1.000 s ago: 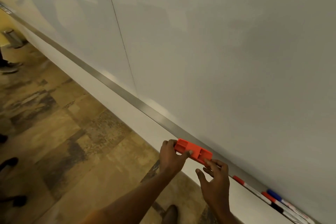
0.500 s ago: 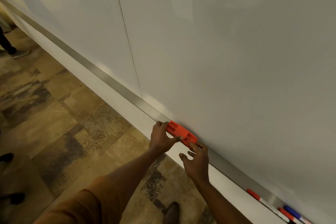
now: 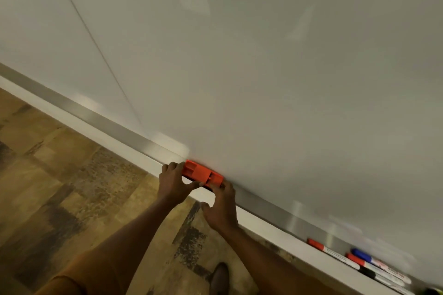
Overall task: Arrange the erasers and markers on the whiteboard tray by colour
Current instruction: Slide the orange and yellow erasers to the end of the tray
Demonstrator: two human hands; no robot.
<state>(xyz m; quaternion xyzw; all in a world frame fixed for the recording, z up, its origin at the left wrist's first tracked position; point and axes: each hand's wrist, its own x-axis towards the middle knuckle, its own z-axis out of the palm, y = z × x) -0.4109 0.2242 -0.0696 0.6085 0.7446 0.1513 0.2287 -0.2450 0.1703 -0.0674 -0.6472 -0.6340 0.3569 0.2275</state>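
Note:
An orange-red eraser (image 3: 201,173) rests on the metal whiteboard tray (image 3: 263,208), its back against the board. My left hand (image 3: 173,183) grips its left end, thumb under the front edge. My right hand (image 3: 220,206) holds its right end with the fingertips. Far right on the tray lie a red-capped marker (image 3: 316,245), a second red-capped marker (image 3: 354,258), a blue-capped marker (image 3: 360,253) behind it, and a black-capped marker (image 3: 366,272).
The whiteboard (image 3: 263,79) fills the upper view, with a panel seam at left. Below the tray runs a white wall strip above patterned brown floor tiles (image 3: 60,187). My shoe (image 3: 219,276) shows at the bottom.
Both hands carried the eraser from the air in front of the tray back onto the tray against the board. The view shifted so the markers sit further right.

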